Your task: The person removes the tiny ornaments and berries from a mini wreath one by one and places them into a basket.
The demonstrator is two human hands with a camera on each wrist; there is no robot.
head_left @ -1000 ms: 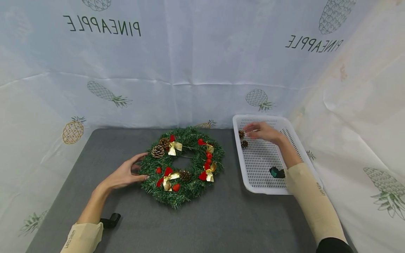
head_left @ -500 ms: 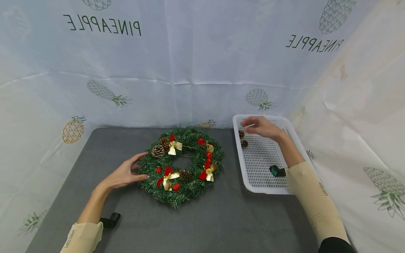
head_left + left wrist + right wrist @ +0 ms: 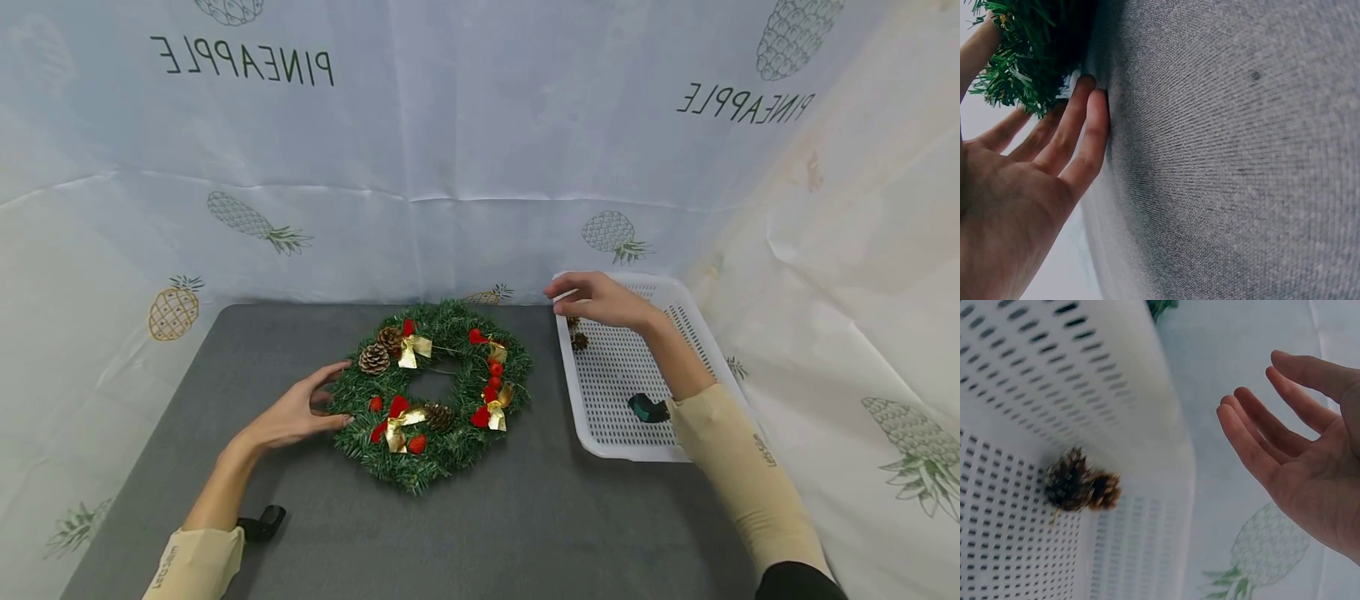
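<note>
Left arm extends from the table's (image 3: 465, 533) near left corner. The left hand (image 3: 296, 411) spans the left side of a wreath (image 3: 463, 392); its fingers (image 3: 1071, 125) are spread and slightly bent, touching the foliage. The wreath lies flat, near the table's far edge, left of the tray.

Right arm crosses the white tray (image 3: 611, 383) at the table's far right corner. The right hand (image 3: 607, 302) hangs above the tray's far left corner, fingers loosely bent, well parted from the thumb, holding nothing. Pine cones (image 3: 579, 342) sit below it, against the left wall.

Markings: "PINEAPPLE", mirrored, twice on the backdrop cloth (image 3: 495, 125); small lettering on the left sleeve (image 3: 198, 562) and right sleeve (image 3: 742, 475), too blurred to read with certainty.
</note>
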